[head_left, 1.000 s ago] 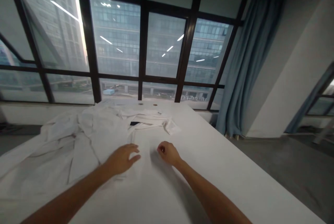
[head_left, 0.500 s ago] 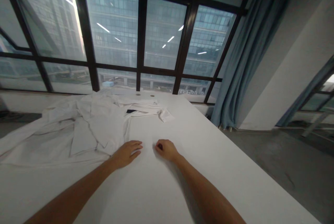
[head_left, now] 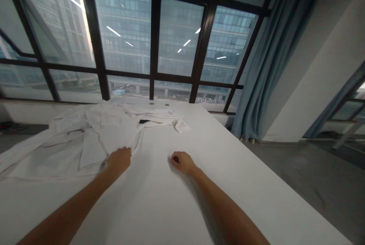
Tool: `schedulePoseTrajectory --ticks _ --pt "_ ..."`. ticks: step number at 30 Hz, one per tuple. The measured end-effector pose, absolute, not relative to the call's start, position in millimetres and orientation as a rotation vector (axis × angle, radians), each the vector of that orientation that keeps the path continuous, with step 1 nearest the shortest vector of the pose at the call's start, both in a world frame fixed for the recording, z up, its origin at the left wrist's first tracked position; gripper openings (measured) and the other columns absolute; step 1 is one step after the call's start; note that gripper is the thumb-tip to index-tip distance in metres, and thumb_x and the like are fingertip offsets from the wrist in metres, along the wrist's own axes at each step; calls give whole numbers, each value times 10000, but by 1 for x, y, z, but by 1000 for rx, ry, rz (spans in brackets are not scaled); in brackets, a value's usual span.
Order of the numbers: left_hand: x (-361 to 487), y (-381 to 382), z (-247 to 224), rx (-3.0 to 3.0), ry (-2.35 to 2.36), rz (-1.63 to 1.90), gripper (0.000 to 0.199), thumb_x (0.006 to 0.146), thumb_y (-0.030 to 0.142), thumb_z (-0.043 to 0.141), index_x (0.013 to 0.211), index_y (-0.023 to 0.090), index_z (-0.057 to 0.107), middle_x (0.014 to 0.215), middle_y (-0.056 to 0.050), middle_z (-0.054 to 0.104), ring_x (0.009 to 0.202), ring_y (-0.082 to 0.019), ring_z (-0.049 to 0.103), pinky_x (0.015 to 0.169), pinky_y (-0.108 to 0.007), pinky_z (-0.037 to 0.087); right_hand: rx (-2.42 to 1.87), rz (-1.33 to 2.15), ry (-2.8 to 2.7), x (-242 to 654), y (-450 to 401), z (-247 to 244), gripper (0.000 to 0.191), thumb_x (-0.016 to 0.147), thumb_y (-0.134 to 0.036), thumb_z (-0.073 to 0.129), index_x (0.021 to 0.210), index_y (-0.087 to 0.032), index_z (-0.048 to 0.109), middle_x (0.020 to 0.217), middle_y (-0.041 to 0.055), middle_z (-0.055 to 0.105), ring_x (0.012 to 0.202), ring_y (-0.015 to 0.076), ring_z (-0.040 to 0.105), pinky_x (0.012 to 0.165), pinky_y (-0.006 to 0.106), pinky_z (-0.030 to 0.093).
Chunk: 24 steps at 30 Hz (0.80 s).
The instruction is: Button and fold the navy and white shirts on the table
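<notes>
A crumpled white garment (head_left: 98,129) spreads over the left side of the white table (head_left: 162,203), with seams and folded flaps showing. My left hand (head_left: 119,160) is closed at the right edge of this garment, knuckles up, and its fingertips are hidden against the cloth. On the bare tabletop to the right, my right hand (head_left: 183,163) rests in a loose fist. A dark spot shows inside its curled fingers; I cannot tell whether it is a small thing or shadow. Narrow white strips of cloth (head_left: 159,117) lie beyond both hands.
A small dark patch (head_left: 143,121) shows among the strips. Two round spots (head_left: 167,105) mark the table's far end. Behind stand dark-framed windows (head_left: 179,39), with a blue curtain (head_left: 256,81) at the right. The table's right edge slants down to a grey floor (head_left: 302,176).
My left hand has moved left from the bare tabletop to the garment's edge, its spread fingers now curled. My right hand stays almost in the same place, still closed.
</notes>
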<state>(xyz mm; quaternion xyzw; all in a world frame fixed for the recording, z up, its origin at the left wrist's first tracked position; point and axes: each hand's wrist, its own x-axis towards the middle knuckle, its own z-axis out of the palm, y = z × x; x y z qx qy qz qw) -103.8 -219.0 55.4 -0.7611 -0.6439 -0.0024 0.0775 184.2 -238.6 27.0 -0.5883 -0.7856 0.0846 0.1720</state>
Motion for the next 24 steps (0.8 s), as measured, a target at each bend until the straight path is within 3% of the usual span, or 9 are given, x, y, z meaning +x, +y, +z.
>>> schedulePoseTrajectory --ticks 2,6,9,13,15,17,19,22,24 --pt "-110 -214 64 -2288 -1941 -53 332 939 163 305 1014 106 623 1018 -148 645 953 -260 627 763 -344 475 -1670 241 -2237 184 -239 29 206 845 -327 532 857 -210 701 788 14 703 694 137 586 613 223 341" --pt "-102 -232 100 -2314 -1937 -468 321 947 237 298 985 117 594 968 -124 645 925 -245 610 792 -341 458 -1622 262 -2232 186 -239 28 200 845 -323 533 839 -209 697 786 16 700 694 139 589 610 224 354" --pt "-82 -282 130 -2875 -1718 -632 311 947 297 317 914 165 596 843 -55 656 808 -185 612 745 -284 465 -1608 265 -2112 187 -234 21 203 851 -289 513 927 -207 683 822 19 695 690 136 593 636 224 394" --pt "-71 -327 148 -3965 -796 42 280 876 440 518 951 201 644 904 -34 703 783 -155 640 703 -243 489 -1592 159 -1915 192 -222 13 383 843 -226 487 1214 -194 578 1063 62 659 819 148 616 772 250 462" --pt "-86 -310 146 -4073 -856 -17 369 882 506 492 1005 192 643 977 -61 708 806 -162 658 732 -260 505 -1599 70 -1955 197 -212 13 519 795 -165 507 1313 -185 517 1235 99 586 1035 186 581 898 283 450" --pt "-115 -271 138 -3742 -1342 -452 452 910 539 380 1012 182 639 1023 -82 698 853 -180 659 796 -301 505 -1622 -7 -2080 201 -199 16 662 730 -113 534 1383 -193 462 1398 120 465 1237 237 462 1010 350 393" --pt "-152 -227 124 -3131 -1685 -504 434 894 502 367 1021 195 645 1068 -84 688 982 -215 629 900 -347 467 -1627 -9 -2261 205 -185 19 691 690 -98 553 1366 -230 495 1499 108 348 1337 278 354 1054 426 348" --pt "-204 -188 95 -2498 -2006 -80 515 784 502 480 1132 152 625 1236 -163 605 1158 -324 547 955 -438 427 -1515 67 -2477 210 -163 22 518 673 -100 561 1158 -253 657 1522 72 326 1372 299 314 1060 475 330" --pt "-226 -185 77 -2494 -2014 190 546 749 510 506 1136 143 622 1238 -177 596 1149 -332 549 910 -432 452 -1387 119 -2535 217 -153 22 403 660 -97 554 1016 -215 703 1424 93 474 1313 283 412 1050 443 351"
